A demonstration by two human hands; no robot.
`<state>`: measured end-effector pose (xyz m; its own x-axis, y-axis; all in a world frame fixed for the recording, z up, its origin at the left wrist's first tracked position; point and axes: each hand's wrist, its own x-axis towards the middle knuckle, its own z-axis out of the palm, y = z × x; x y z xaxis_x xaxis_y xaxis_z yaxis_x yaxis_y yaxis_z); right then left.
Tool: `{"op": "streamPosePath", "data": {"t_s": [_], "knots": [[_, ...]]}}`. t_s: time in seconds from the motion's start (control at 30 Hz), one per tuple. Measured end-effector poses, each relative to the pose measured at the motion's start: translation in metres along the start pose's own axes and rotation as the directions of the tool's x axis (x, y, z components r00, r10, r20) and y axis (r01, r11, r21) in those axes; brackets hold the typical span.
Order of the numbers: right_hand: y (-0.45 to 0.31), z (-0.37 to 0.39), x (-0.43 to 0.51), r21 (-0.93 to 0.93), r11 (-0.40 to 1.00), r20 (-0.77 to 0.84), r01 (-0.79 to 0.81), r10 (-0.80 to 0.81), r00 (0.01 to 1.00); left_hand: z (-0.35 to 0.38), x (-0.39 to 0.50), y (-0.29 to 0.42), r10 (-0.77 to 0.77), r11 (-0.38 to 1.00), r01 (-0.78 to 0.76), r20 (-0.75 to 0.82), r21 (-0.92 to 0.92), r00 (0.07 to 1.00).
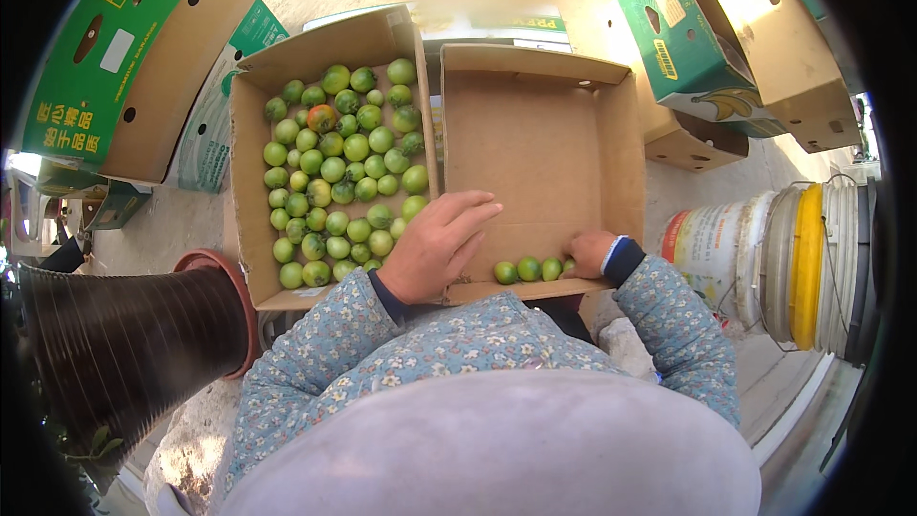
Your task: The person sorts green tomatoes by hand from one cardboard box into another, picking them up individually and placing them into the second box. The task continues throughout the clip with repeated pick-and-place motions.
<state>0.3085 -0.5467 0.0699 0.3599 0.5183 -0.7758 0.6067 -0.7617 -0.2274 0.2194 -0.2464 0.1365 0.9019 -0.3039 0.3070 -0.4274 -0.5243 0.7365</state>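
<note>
Two open cardboard boxes lie side by side before me. The left box (pixel 251 158) holds many green tomatoes (pixel 356 147) in one layer, with one reddish tomato (pixel 322 118) among them. In the right box (pixel 523 136), a short row of green tomatoes (pixel 529 269) lies along the near wall. My left hand (pixel 440 244) is over the near part of the wall between the boxes, palm down with fingers reaching right and nothing seen in it. My right hand (pixel 590 254) is at the near right corner of the right box, its curled fingers at the last tomato in the row, which they partly hide.
Green banana cartons stand at the upper left (pixel 107 50) and upper right (pixel 673 36). To the left is a large dark ribbed pot (pixel 136 337) with a reddish rim. Stacked plastic buckets (pixel 806 265), one yellow, are on the right. More cartons lie beyond the boxes.
</note>
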Motion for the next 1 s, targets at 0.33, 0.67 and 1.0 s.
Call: {"op": "streamPosePath", "data": {"t_s": [0.33, 0.67, 1.0], "knots": [[-0.088, -0.060, -0.021, 0.808, 0.384, -0.450, 0.446, -0.086, 0.889, 0.005, 0.006, 0.014, 0.122, 0.988, -0.126, 0.046, 0.088, 0.991], [-0.068, -0.013, 0.006, 0.175, 0.959, -0.539, 0.221, -0.094, 0.837, -0.046, 0.029, -0.049, -0.541, 0.782, 0.392, -0.215, -0.484, 0.813], [-0.100, -0.001, 0.034, -0.063, 0.987, -0.231, 0.150, -0.160, 0.960, -0.064, 0.010, -0.079, -0.334, 0.914, 0.394, -0.370, 0.099, 0.867]]}}
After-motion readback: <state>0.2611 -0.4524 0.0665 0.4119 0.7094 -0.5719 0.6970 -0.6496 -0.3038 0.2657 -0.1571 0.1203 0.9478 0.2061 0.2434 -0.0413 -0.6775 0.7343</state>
